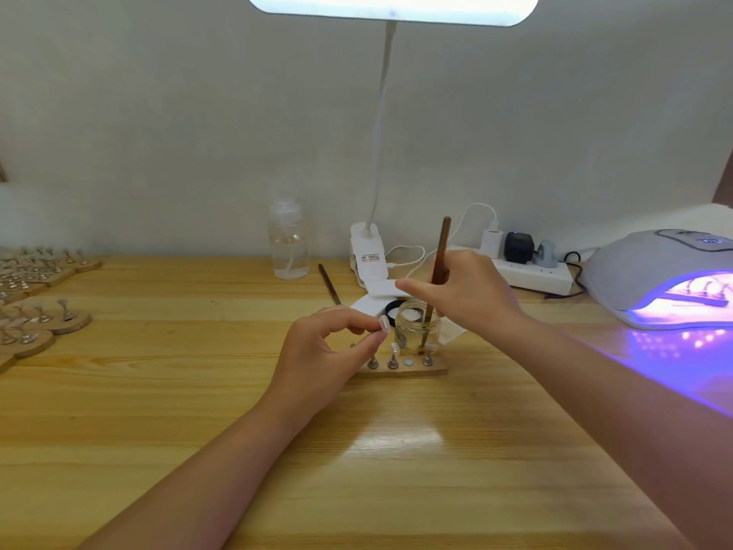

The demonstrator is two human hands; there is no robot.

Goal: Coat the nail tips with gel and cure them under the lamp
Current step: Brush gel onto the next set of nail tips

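My left hand point(329, 351) pinches a small white nail tip point(383, 323) on its stand, held just left of a clear glass gel jar point(416, 327). My right hand point(464, 295) grips a brown brush point(439, 260) upright, with its tip down inside the jar. In front of the jar lies a wooden holder block point(400, 371) with several metal stands, one carrying a nail tip point(394, 348). At the far right the curing lamp point(650, 271) glows violet, with stands visible inside it.
Several wooden holders with stands point(39, 303) lie at the left edge. A clear bottle point(288, 248), a clip desk lamp point(371, 256), a power strip point(527, 271), a second brush point(330, 283) and the jar's black lid point(394, 309) sit behind the jar.
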